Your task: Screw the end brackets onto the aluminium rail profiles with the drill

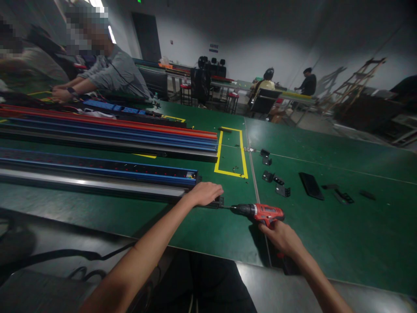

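My right hand [282, 237] is wrapped round the grip of a red and black cordless drill [269, 212]. The drill points left, and its thin bit meets or nearly meets the black end piece [219, 202] of a long metal profile [107, 182]. That profile lies along the green table, silver on its near side and blue and black on top. Over its right end rests my left hand [207, 193], fingers curled down on the end piece; the fingertips are partly hidden.
Behind lie more long profiles [130, 132], orange and blue. A yellow tape rectangle [244, 161] marks the green table [365, 234]. To the right are black brackets [267, 176] and a dark flat phone-like object [311, 186]. Across the table, a person in a grey sleeve [122, 71] works.
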